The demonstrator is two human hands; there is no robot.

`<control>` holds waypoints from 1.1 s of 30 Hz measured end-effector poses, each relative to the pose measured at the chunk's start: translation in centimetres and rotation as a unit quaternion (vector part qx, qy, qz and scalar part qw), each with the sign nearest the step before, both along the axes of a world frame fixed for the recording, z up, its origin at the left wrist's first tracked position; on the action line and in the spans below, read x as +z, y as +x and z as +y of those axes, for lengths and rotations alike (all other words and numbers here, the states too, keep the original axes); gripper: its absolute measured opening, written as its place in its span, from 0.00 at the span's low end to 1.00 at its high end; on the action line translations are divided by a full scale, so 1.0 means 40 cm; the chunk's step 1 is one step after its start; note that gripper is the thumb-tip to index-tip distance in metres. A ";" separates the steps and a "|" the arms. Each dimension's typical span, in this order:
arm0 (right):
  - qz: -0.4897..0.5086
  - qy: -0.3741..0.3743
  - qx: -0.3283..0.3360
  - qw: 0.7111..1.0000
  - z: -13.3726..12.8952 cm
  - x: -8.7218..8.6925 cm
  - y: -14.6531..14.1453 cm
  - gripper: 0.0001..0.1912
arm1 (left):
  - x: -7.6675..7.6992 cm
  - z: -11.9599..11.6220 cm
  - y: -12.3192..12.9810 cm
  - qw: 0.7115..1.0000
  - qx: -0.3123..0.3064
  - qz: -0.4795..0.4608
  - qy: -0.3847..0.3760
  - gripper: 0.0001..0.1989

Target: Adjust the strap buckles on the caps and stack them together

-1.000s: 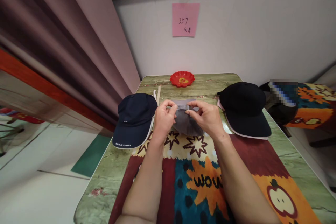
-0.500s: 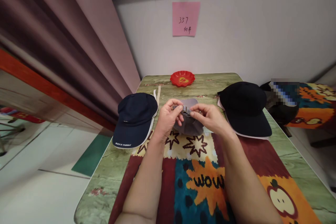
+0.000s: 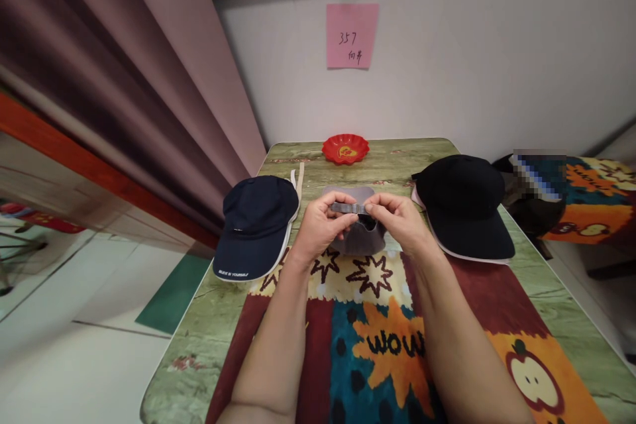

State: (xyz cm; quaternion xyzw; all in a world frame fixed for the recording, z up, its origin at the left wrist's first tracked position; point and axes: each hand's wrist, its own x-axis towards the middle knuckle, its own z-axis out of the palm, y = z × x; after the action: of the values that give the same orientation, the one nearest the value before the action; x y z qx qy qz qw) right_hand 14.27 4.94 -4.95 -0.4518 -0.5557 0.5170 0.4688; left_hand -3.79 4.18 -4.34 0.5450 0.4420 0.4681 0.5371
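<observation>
A grey cap [image 3: 362, 242] rests at the middle of the table with its back opening towards me. Its adjuster strap [image 3: 342, 208], with a metal buckle, is stretched level between my hands. My left hand [image 3: 322, 222] pinches the strap's left part between thumb and fingers. On the right of the buckle, my right hand [image 3: 395, 215] pinches the strap's other end. Fingers hide part of the strap and the cap's sides. To the left lies a navy cap [image 3: 261, 212] with a white-edged brim and a loose pale strap. A black cap [image 3: 462, 199] lies to the right.
Behind the grey cap, a red scalloped dish [image 3: 346, 149] stands near the wall. A colourful printed mat [image 3: 368, 358] covers the near part of the green wood-patterned table [image 3: 173, 364]. A pink paper note [image 3: 352, 36] is stuck on the wall. A curtain [image 3: 163, 66] hangs at left.
The strap and buckle have turned from slanted to level and now show more plainly. My right hand has shifted slightly, gripping close to the buckle. The other caps have not moved.
</observation>
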 end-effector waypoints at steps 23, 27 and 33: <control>0.028 0.004 0.051 0.998 -0.009 0.018 0.002 0.16 | -0.001 -0.001 0.000 0.998 -0.003 -0.048 0.028 0.18; 0.025 0.005 0.047 0.999 -0.008 0.010 0.001 0.17 | 0.001 -0.003 0.004 0.999 -0.017 -0.047 0.017 0.19; 0.052 0.015 0.069 0.996 -0.002 -0.001 0.002 0.17 | -0.002 -0.002 0.002 0.999 -0.026 -0.047 0.012 0.19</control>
State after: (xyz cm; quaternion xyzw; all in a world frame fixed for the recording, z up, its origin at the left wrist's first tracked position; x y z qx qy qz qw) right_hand 14.34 4.84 -5.00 -0.3777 -0.5677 0.5629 0.4671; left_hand -3.71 4.08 -4.44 0.5400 0.3967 0.4842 0.5627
